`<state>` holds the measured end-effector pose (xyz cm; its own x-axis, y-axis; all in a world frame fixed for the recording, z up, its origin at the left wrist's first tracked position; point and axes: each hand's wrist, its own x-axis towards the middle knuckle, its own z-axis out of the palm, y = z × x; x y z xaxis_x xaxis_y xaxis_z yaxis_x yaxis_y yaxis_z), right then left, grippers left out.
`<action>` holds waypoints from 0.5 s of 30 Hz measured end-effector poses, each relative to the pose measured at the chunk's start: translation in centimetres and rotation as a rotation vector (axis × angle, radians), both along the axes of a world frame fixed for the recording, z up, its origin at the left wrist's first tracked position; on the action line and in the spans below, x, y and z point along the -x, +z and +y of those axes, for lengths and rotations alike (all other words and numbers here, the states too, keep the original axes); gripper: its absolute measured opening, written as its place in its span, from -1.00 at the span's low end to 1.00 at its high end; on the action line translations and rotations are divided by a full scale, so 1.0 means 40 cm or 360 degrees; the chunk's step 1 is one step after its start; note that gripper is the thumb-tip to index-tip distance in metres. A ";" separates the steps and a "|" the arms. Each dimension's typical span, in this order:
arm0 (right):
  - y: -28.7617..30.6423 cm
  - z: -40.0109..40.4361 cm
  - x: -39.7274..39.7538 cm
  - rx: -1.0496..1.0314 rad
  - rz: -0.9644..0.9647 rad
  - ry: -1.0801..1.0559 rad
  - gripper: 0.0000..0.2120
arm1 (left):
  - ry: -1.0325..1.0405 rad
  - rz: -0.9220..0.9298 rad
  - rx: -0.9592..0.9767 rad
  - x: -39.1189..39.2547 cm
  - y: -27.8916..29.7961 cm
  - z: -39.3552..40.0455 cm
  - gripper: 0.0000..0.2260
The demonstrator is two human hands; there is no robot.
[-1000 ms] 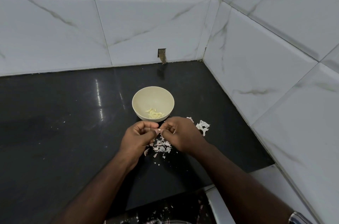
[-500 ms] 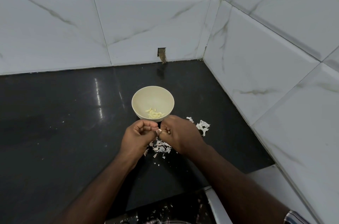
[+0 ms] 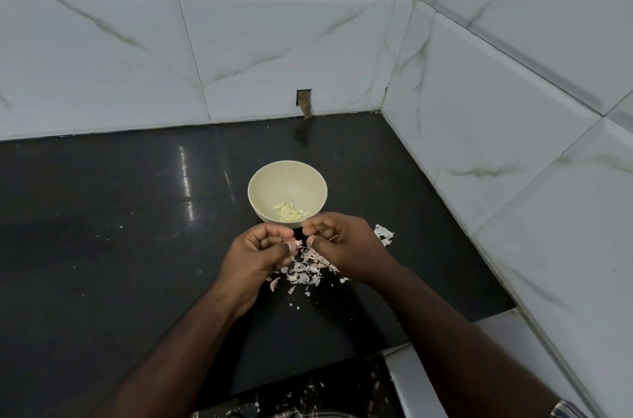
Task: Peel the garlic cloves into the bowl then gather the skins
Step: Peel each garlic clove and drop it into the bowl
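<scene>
While both hands [image 3: 301,246] pinch a garlic clove [image 3: 298,242], peeled cloves [image 3: 290,211] lie in the bowl [image 3: 270,183].

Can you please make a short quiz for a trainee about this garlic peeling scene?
1. True or false: the bowl is empty.
2. Where do most garlic skins lie: (a) in the bowl, (b) on the black counter below the hands, (c) against the wall?
3. What color is the bowl?

Key:
1. False; peeled cloves lie inside.
2. b
3. Cream
</scene>
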<state>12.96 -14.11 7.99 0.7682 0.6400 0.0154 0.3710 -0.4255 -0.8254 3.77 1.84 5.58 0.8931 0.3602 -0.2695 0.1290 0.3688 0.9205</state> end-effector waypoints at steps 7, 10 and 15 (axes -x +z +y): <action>0.006 0.009 0.012 -0.0032 -0.0083 0.0077 -0.87 | -0.0009 0.0018 -0.0081 -0.001 0.001 -0.002 -0.85; 0.009 0.012 0.017 -0.0030 -0.0135 0.0100 -0.86 | -0.0009 -0.0002 -0.0109 0.000 0.006 -0.005 -0.84; 0.005 0.014 0.023 -0.0024 -0.0184 0.0112 -0.81 | -0.0075 -0.0048 -0.0153 0.009 0.012 -0.005 -0.85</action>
<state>12.03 -13.56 8.21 0.7141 0.6912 0.1111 0.4924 -0.3829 -0.7816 3.43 1.65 6.05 0.9168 0.3405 -0.2086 0.1161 0.2726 0.9551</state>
